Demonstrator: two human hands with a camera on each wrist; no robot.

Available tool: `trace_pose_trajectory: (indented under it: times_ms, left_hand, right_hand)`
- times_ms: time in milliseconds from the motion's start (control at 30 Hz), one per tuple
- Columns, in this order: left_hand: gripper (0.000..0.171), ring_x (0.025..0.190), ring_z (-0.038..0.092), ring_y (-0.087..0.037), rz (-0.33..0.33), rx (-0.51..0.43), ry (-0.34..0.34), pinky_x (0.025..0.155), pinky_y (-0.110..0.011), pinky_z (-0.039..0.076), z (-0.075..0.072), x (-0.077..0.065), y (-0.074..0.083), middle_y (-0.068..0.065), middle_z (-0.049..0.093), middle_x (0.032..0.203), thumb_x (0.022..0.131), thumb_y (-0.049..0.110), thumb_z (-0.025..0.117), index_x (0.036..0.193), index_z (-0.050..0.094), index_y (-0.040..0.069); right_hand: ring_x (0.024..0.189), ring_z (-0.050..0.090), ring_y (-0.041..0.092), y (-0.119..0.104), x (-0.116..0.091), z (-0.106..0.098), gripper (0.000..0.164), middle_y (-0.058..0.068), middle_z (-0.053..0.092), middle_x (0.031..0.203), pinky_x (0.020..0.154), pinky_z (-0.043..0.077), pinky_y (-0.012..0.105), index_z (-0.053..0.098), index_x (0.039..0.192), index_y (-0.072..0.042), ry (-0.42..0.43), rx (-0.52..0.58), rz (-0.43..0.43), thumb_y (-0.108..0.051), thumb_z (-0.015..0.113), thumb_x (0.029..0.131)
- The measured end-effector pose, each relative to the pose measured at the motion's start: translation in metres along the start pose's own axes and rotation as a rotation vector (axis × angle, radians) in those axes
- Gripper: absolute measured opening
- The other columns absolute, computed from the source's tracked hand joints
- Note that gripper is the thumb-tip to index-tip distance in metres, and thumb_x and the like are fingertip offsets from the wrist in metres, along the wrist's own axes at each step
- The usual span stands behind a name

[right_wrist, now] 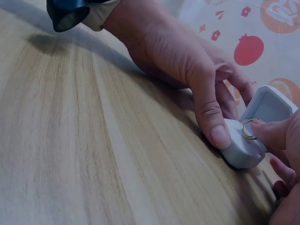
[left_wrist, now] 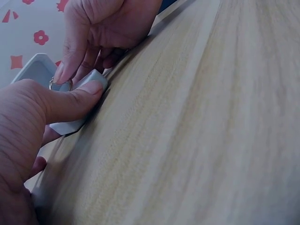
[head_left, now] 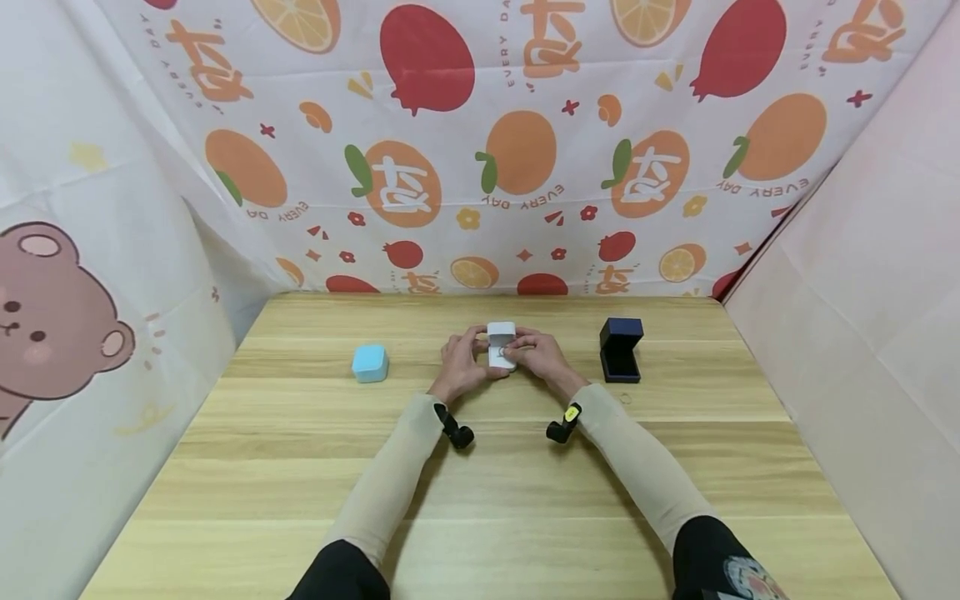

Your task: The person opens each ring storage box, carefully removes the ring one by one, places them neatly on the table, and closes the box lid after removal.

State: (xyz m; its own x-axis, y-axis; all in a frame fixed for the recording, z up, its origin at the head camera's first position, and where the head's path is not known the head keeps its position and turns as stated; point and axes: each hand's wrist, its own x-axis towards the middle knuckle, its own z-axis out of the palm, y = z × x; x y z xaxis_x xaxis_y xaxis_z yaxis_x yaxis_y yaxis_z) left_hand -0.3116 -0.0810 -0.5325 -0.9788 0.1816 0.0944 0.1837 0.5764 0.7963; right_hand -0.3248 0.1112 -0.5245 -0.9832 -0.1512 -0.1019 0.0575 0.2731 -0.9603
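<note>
A small white ring box (head_left: 502, 334) stands on the table with its lid raised. My left hand (head_left: 463, 365) grips it from the left; in the right wrist view the thumb of that left hand (right_wrist: 173, 61) lies along the front of the base. From the right, my right hand (head_left: 546, 360) reaches into the opening. Its thumb and finger pinch a thin gold ring (right_wrist: 248, 130), which stands upright at the box's cushion. In the left wrist view the ring (left_wrist: 52, 83) is partly hidden behind the fingers.
Left of the hands sits a closed light-blue box (head_left: 370, 363). To the right a dark navy ring box (head_left: 621, 354) stands with its lid up. Just in front of it a second thin ring (head_left: 625, 398) lies on the wooden table (head_left: 525, 533). A printed cloth (head_left: 465, 83) hangs behind.
</note>
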Motion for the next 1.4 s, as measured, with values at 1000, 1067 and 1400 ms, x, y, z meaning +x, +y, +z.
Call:
trace_pose_trajectory:
  times_ms: [1000, 1067, 1400]
  left_hand:
    - [0.093, 0.125, 0.043, -0.028, 0.007, 0.024, 0.020, 0.116, -0.050, 0.020, 0.002, -0.001, 0.000, -0.010, 0.072, 0.130, 0.070, 0.034, 0.094, 0.148, 0.046, 0.016]
    - [0.093, 0.125, 0.043, -0.028, 0.006, 0.025, 0.023, 0.116, -0.051, 0.020, 0.003, -0.001, -0.001, -0.010, 0.072, 0.129, 0.070, 0.034, 0.094, 0.147, 0.046, 0.016]
    - [0.093, 0.125, 0.042, -0.027, -0.008, 0.020, 0.016, 0.116, -0.050, 0.023, 0.003, -0.002, -0.002, -0.007, 0.070, 0.133, 0.070, 0.038, 0.094, 0.148, 0.046, 0.019]
  right_hand:
    - [0.143, 0.048, 0.033, 0.007, 0.006, -0.016, 0.026, 0.014, 0.056, 0.150, 0.120, 0.037, 0.043, 0.072, 0.102, 0.007, 0.053, 0.237, -0.011, -0.016, 0.077, 0.090]
    - [0.143, 0.049, 0.034, 0.008, 0.006, -0.015, 0.027, 0.015, 0.056, 0.150, 0.119, 0.038, 0.042, 0.073, 0.102, 0.007, 0.043, 0.228, -0.023, -0.016, 0.079, 0.089]
    - [0.143, 0.049, 0.033, 0.006, 0.004, -0.010, 0.030, 0.013, 0.058, 0.148, 0.121, 0.036, 0.043, 0.072, 0.104, 0.010, 0.066, 0.238, -0.014, -0.013, 0.080, 0.087]
